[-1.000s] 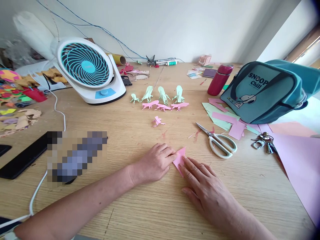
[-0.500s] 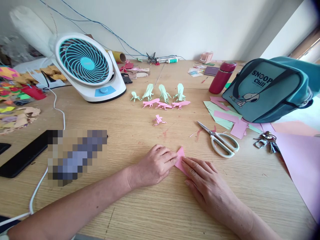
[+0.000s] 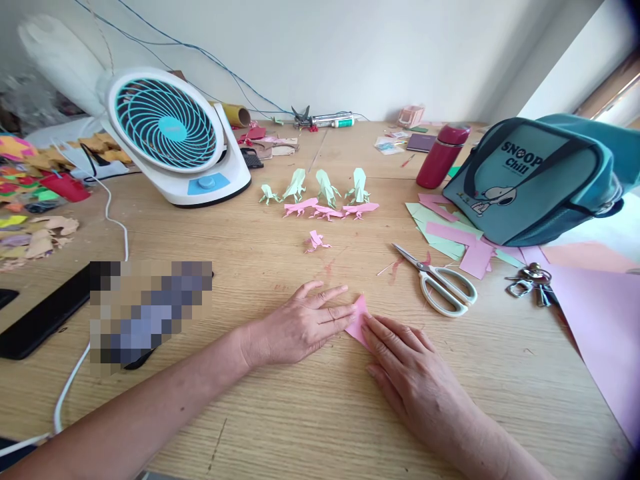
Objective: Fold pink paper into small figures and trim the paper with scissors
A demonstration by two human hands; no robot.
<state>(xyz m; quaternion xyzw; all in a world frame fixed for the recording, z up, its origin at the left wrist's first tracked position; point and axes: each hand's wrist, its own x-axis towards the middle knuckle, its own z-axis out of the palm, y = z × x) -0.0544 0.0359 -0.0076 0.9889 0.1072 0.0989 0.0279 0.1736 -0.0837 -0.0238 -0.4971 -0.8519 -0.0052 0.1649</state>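
A small piece of folded pink paper [image 3: 357,323], pointed at its top, lies on the table between my hands. My left hand [image 3: 295,325] has its fingers stretched and spread, with fingertips at the paper's left edge. Flat along the right side of the paper rest the fingers of my right hand [image 3: 411,363], which hide part of it. Beyond my hands stands a small pink origami figure [image 3: 317,241]. Behind it are several larger pink origami figures [image 3: 327,212] and several green ones [image 3: 327,187].
White-handled scissors [image 3: 443,287] lie open-bladed to the right, near keys [image 3: 533,283] and paper strips [image 3: 450,233]. A teal bag [image 3: 530,180] and red flask [image 3: 443,155] stand behind them. At left are a fan [image 3: 173,130], a white cable [image 3: 118,227] and a black pad [image 3: 47,313].
My left hand has drawn slightly left and its fingers have spread apart. My right hand stays pressed on the pink paper.
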